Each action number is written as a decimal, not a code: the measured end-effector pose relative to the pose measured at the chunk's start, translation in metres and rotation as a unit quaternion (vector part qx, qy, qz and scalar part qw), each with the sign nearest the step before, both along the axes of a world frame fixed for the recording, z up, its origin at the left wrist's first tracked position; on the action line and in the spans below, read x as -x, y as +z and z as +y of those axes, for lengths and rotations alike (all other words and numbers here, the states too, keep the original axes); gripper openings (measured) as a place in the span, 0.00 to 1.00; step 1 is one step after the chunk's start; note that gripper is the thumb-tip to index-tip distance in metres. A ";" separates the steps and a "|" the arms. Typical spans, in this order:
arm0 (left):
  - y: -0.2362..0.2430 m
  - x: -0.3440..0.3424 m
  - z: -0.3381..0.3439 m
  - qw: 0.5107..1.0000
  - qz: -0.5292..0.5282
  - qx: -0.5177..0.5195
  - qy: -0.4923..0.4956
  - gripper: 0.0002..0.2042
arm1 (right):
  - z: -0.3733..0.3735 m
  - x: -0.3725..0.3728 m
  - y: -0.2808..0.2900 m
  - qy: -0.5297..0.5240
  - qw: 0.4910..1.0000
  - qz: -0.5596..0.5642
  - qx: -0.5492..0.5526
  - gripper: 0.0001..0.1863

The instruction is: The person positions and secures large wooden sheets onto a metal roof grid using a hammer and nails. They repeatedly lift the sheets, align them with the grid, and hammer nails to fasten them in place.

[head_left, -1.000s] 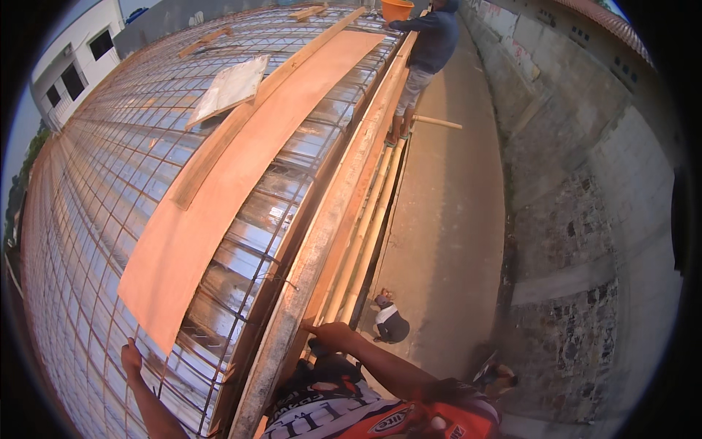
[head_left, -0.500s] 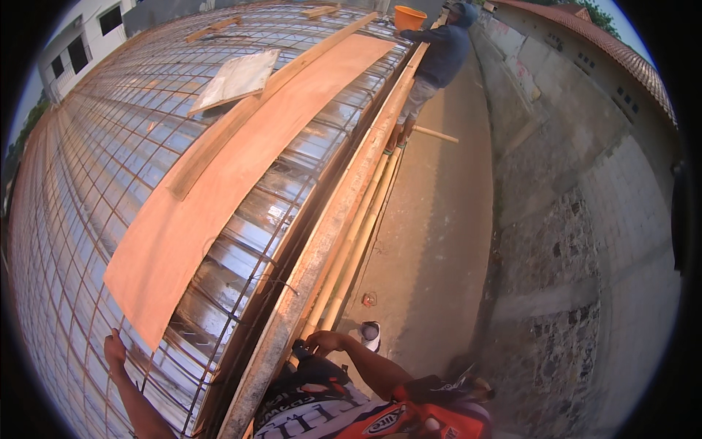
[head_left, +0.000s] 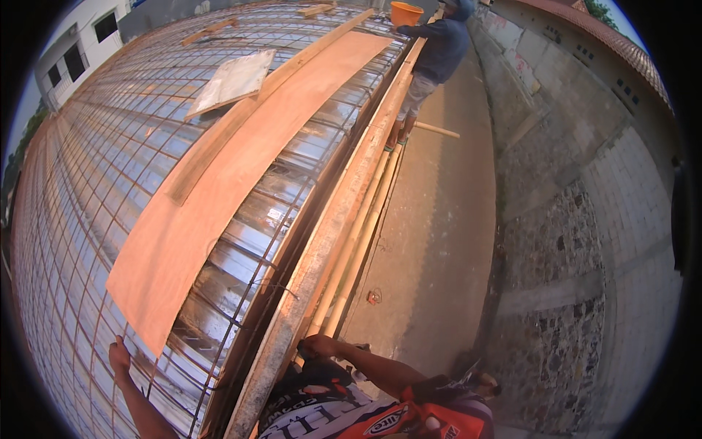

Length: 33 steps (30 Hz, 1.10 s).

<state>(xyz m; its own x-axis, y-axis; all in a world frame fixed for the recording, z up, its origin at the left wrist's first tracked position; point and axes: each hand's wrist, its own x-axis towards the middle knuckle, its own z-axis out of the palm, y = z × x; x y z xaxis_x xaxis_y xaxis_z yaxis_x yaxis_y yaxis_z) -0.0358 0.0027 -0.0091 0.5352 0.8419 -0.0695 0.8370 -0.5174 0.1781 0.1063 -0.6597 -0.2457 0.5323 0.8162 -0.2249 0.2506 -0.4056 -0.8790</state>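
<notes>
My left hand (head_left: 119, 355) is closed around a thin steel bar of the rebar mesh (head_left: 69, 307), just off the near corner of a long reddish plywood sheet (head_left: 164, 274). The sheet lies flat on the mesh. Close to my body, my right hand (head_left: 319, 347) is closed beside the near ends of the bamboo poles (head_left: 344, 293). Something dark is at its fingers, too hidden to name. Between my hands runs a long wooden edge board (head_left: 292, 322), with a bent tie wire (head_left: 281, 284) sticking out over it.
A wooden plank (head_left: 219, 150) lies on the plywood, against a smaller pale board (head_left: 232, 79). Farther along the edge, a person (head_left: 439, 47) stands on the poles, a hand at an orange bucket (head_left: 406, 13). Below on the right are a concrete lane (head_left: 439, 241) and a rough wall (head_left: 556, 241).
My right hand has shifted slightly left and turned, with the fingers curled in closer. A shoe that showed near it has gone from sight. My left hand stays at the mesh.
</notes>
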 end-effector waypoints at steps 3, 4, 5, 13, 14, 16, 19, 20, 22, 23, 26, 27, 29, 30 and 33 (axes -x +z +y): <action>-0.003 0.017 0.002 1.000 0.000 -0.008 0.009 0.37 | 0.007 0.013 0.045 -0.123 0.988 -0.058 0.079 0.17; -0.001 0.011 -0.004 1.000 0.009 0.002 0.005 0.37 | 0.004 0.011 0.042 -0.137 0.982 0.122 0.053 0.17; 0.004 0.001 -0.010 1.000 0.016 0.012 -0.002 0.37 | 0.003 0.006 0.029 -0.150 0.943 0.296 0.023 0.17; -0.005 0.012 0.005 1.000 -0.024 -0.007 0.000 0.37 | 0.008 -0.005 0.035 -0.300 0.923 0.237 -0.044 0.16; -0.004 0.005 -0.001 1.000 -0.019 -0.002 -0.004 0.37 | 0.000 -0.011 0.037 -0.329 0.923 0.190 -0.056 0.15; 0.002 -0.002 -0.007 1.000 -0.009 0.000 -0.005 0.37 | -0.010 -0.029 0.052 -0.388 0.905 0.141 -0.104 0.13; 0.003 0.007 -0.007 1.000 0.001 0.008 -0.004 0.37 | -0.013 -0.064 0.123 -0.486 0.842 0.090 -0.217 0.09; 0.003 0.007 -0.005 1.000 0.004 0.016 -0.005 0.37 | -0.017 -0.075 0.147 -0.491 0.838 0.062 -0.230 0.09; 0.004 0.005 -0.006 1.000 0.005 0.020 -0.005 0.37 | -0.019 -0.090 0.199 -0.488 0.832 -0.047 -0.262 0.06; 0.005 0.003 -0.011 1.000 0.001 0.017 -0.005 0.37 | -0.018 -0.093 0.232 -0.478 0.823 -0.129 -0.279 0.05; 0.005 0.004 -0.008 1.000 0.001 0.006 -0.008 0.37 | -0.010 -0.094 0.309 -0.384 0.793 -0.360 -0.305 0.03; 0.003 0.004 -0.005 1.000 0.002 0.000 -0.010 0.37 | -0.006 -0.093 0.330 -0.341 0.776 -0.432 -0.308 0.03; 0.002 0.005 -0.002 1.000 -0.002 0.010 0.003 0.37 | 0.007 -0.088 0.368 -0.257 0.792 -0.459 -0.309 0.05; 0.002 0.006 -0.001 1.000 -0.003 0.016 0.010 0.37 | 0.014 -0.086 0.381 -0.213 0.799 -0.470 -0.308 0.06; 0.004 0.006 0.000 1.000 -0.006 0.028 0.006 0.37 | 0.038 -0.089 0.404 -0.061 0.854 -0.470 -0.213 0.10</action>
